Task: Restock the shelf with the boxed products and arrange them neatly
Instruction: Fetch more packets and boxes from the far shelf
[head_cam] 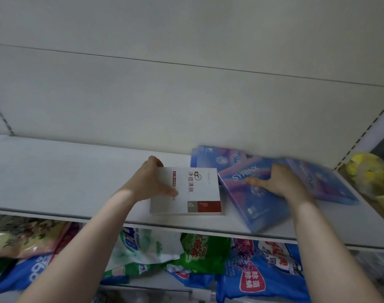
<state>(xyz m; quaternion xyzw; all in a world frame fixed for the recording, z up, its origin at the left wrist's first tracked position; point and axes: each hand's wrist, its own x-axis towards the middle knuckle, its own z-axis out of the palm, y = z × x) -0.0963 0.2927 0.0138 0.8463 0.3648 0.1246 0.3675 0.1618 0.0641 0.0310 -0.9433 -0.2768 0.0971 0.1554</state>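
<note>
Head view, looking up at a white shelf (55, 176) with a bare back panel. Left hand (150, 182) grips the white box (193, 191): thumb lying across its top face, fingers curled over the far left corner, so the hand is clamped on it. The box lies flat, close to the near edge of the shelf, roughly square to that edge.

Right hand (278, 182) lies flat and spread on the middle blue box (252, 193), fingers apart, pressing down rather than gripping. That box is skewed, its near corner right at the shelf lip and possibly overhanging; hard to tell. Its left edge sits just beside the white box, touching or nearly so.

Two more blue boxes: one at the far side against the back panel (217, 157), partly under the middle one, and one to the right (324, 184), blurred, also skewed. Bagged goods (263, 276) fill the shelf below.

Judgement: stock is on the shelf, but the arranging is only begun; the blue boxes overlap at odd angles.

Risks:
- Turning the middle blue box under a flat palm could push its near corner off the lip and drop it onto the bags.
- Sliding the white box right may jam it against the blue one and knock the stack further askew.
- The glossy faces look slick; the palm may slip.
</note>
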